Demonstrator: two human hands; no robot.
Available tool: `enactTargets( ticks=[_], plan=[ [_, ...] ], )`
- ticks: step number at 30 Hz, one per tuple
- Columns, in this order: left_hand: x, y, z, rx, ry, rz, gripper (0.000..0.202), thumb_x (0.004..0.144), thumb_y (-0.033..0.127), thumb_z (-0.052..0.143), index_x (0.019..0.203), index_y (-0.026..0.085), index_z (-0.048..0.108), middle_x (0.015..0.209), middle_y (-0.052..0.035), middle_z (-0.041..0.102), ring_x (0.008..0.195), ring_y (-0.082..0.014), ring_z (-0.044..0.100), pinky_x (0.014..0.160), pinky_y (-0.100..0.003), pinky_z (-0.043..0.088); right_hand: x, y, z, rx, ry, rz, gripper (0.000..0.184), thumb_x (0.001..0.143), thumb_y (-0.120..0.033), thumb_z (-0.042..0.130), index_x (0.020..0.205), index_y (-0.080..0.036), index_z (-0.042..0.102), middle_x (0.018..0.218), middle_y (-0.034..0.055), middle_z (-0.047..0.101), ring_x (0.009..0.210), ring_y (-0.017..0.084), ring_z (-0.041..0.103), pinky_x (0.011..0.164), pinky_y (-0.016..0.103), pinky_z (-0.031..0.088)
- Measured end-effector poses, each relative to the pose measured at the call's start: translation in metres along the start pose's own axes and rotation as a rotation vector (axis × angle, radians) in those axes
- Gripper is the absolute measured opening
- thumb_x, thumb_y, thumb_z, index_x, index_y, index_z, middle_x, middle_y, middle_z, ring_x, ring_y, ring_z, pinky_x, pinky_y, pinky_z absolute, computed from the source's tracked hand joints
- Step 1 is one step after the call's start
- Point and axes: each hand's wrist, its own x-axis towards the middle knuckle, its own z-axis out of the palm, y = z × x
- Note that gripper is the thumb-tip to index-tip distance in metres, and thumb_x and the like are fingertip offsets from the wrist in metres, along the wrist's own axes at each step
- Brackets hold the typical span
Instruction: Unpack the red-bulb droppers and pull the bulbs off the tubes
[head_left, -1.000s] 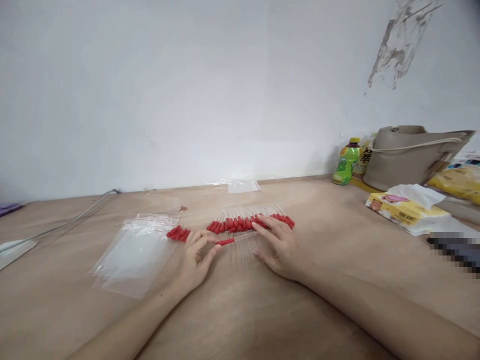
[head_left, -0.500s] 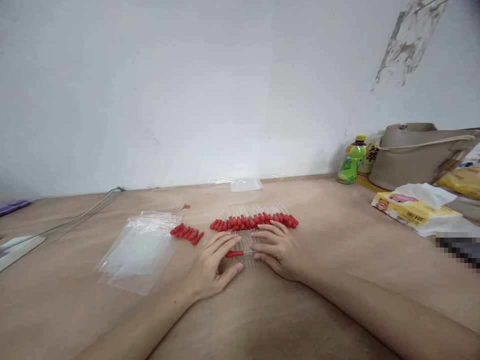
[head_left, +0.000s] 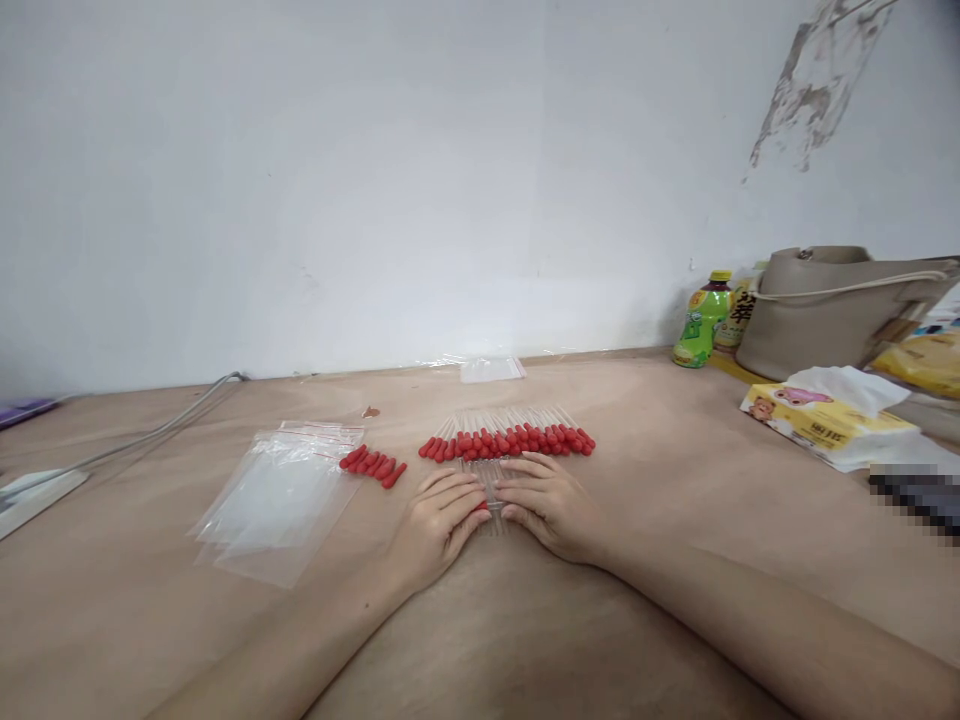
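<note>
Neatly rowed, slim clear droppers (head_left: 507,441) carry red bulbs.

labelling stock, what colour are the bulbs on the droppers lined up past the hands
Red. The dropper bulbs show best in the head view.

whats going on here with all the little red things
A person is handling red-bulbed droppers on a wooden table. The left hand and right hand lie flat, fingertips meeting over a few clear dropper tubes, just in front of a long row of droppers. A smaller bunch of red bulbs lies beside a stack of clear zip bags.
</note>
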Motion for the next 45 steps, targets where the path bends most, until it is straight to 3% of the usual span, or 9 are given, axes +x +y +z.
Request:
enactTargets(
  ticks=[8, 12, 23, 30, 45],
  plan=[
    [0.003, 0.002, -0.002, 0.019, -0.044, 0.058, 0.018, 0.084, 0.018, 0.050, 0.100, 0.017, 0.059, 0.096, -0.0040, 0.068, 0.102, -0.0182, 0.058, 0.097, -0.041, 0.039, -0.001, 0.001, 0.005, 0.086, 0.076, -0.119, 0.018, 0.086, -0.019, 0.047, 0.098, -0.018, 0.061, 0.103, 0.0057, 0.065, 0.104, 0.016, 0.056, 0.095, 0.035, 0.043],
    [0.004, 0.005, -0.007, 0.000, -0.126, 0.071, 0.017, 0.084, 0.015, 0.048, 0.098, 0.016, 0.059, 0.101, -0.0048, 0.067, 0.108, -0.0184, 0.054, 0.102, -0.042, 0.033, -0.002, 0.001, 0.007, 0.113, 0.107, -0.185, 0.016, 0.085, -0.016, 0.047, 0.093, -0.014, 0.061, 0.100, 0.0091, 0.066, 0.099, 0.015, 0.058, 0.095, 0.032, 0.044],
    [0.000, 0.007, -0.012, -0.065, -0.216, 0.013, 0.018, 0.086, 0.017, 0.042, 0.093, 0.017, 0.059, 0.098, -0.0053, 0.067, 0.111, -0.0188, 0.052, 0.105, -0.044, 0.028, -0.005, -0.002, 0.000, 0.033, 0.092, -0.242, 0.013, 0.085, -0.014, 0.048, 0.091, -0.013, 0.059, 0.092, 0.0077, 0.067, 0.102, 0.015, 0.057, 0.097, 0.031, 0.044],
    [-0.003, 0.006, -0.013, -0.065, -0.212, 0.027, 0.019, 0.085, 0.016, 0.044, 0.097, 0.017, 0.059, 0.097, -0.0054, 0.067, 0.109, -0.0189, 0.053, 0.104, -0.044, 0.030, -0.005, -0.004, -0.005, -0.028, 0.134, -0.308, 0.015, 0.083, -0.012, 0.050, 0.094, -0.009, 0.059, 0.099, 0.0123, 0.065, 0.105, 0.018, 0.055, 0.098, 0.034, 0.042],
    [-0.008, 0.004, -0.013, -0.086, -0.148, 0.033, 0.014, 0.085, 0.015, 0.045, 0.093, 0.017, 0.057, 0.091, -0.0064, 0.068, 0.107, -0.0201, 0.055, 0.094, -0.038, 0.040, -0.010, 0.000, -0.007, 0.001, 0.143, -0.328, 0.020, 0.083, -0.010, 0.048, 0.101, -0.009, 0.058, 0.105, 0.0124, 0.064, 0.112, 0.018, 0.050, 0.099, 0.036, 0.042]
  ],
)
